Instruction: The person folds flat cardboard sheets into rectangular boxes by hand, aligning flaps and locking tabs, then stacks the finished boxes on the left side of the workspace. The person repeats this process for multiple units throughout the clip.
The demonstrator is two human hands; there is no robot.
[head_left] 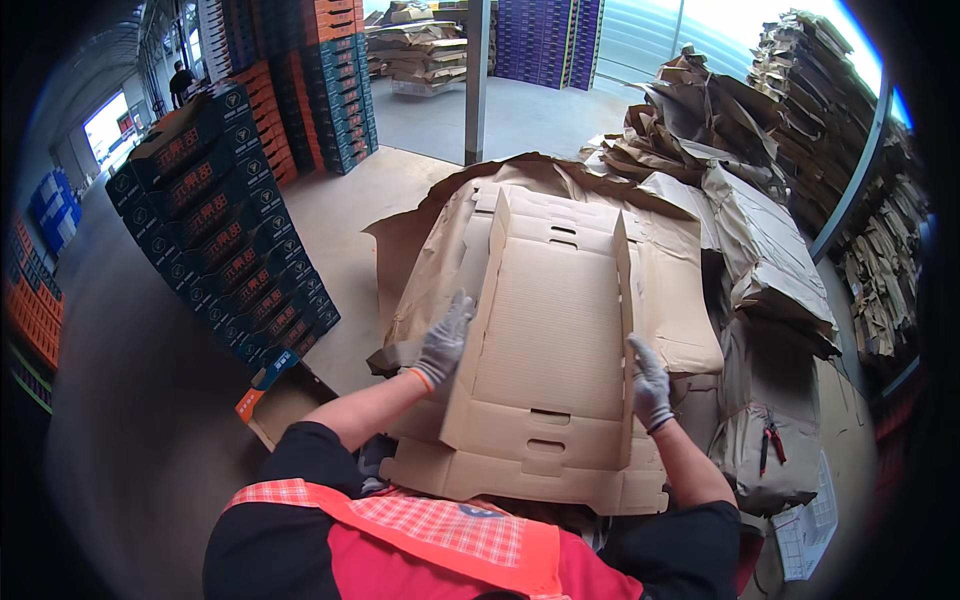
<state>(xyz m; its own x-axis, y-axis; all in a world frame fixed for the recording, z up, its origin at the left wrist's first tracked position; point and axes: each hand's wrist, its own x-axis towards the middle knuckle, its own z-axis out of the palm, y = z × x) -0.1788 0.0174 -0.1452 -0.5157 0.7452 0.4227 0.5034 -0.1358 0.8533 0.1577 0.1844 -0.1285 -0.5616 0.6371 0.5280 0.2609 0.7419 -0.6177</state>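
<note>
In front of me lies a brown cardboard tray blank [548,330], its two long side walls folded up and its slotted end panels lying flat. My left hand [447,338], in a grey glove with an orange cuff, is along the outside of the left wall with fingers stretched out. On the other side, my right hand [650,383], also gloved in grey, is against the outside of the right wall, its fingers extended. Neither hand is wrapped around anything. Beneath the blank is a pile covered with brown wrapping paper [690,330].
A tall leaning stack of dark green printed boxes [225,220] stands at left, above an open box [285,400]. Wrapped bundles [770,240] line the right side, with red-handled pliers [770,442] on one. A metal post [476,90] rises beyond the pile. Another person [181,84] is far left.
</note>
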